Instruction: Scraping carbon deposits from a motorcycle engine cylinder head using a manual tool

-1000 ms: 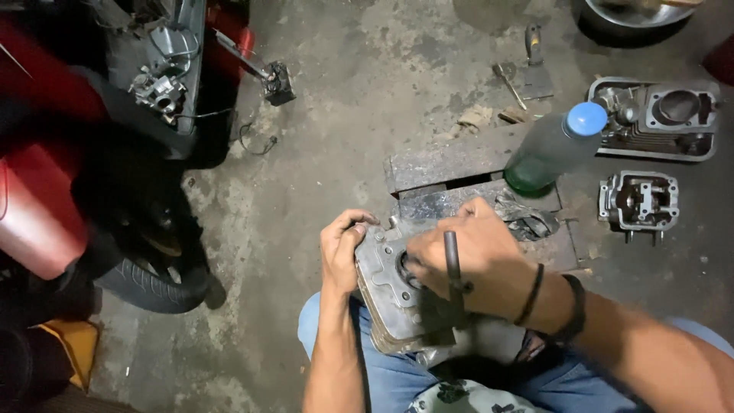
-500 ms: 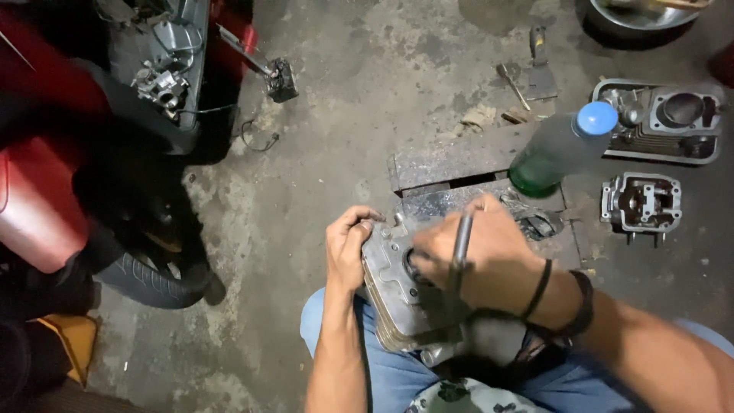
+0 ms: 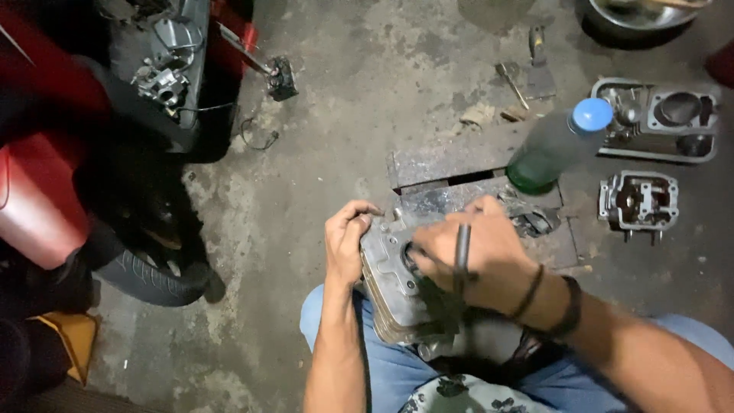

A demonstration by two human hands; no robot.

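Note:
A grey finned engine cylinder block (image 3: 390, 294) rests on my lap, its flat top face turned up. My left hand (image 3: 345, 239) grips the block's upper left edge. My right hand (image 3: 472, 256) lies over the block's bore and is closed around a thin dark rod-like tool (image 3: 462, 252) whose end points toward me. Dark bands circle my right wrist. My jeans-clad legs show beneath the block.
A green plastic bottle (image 3: 556, 145) with a blue cap stands on a wooden block (image 3: 451, 164) ahead. Engine parts, a cylinder head (image 3: 638, 201) and a cover (image 3: 661, 118), lie at right. A red motorcycle (image 3: 53, 191) with its tyre (image 3: 149, 279) stands at left. A metal bowl (image 3: 638, 15) sits far right.
My right hand has shifted slightly over the bore, turning the tool from pointing away to pointing back toward me. My left hand keeps its hold on the block's edge.

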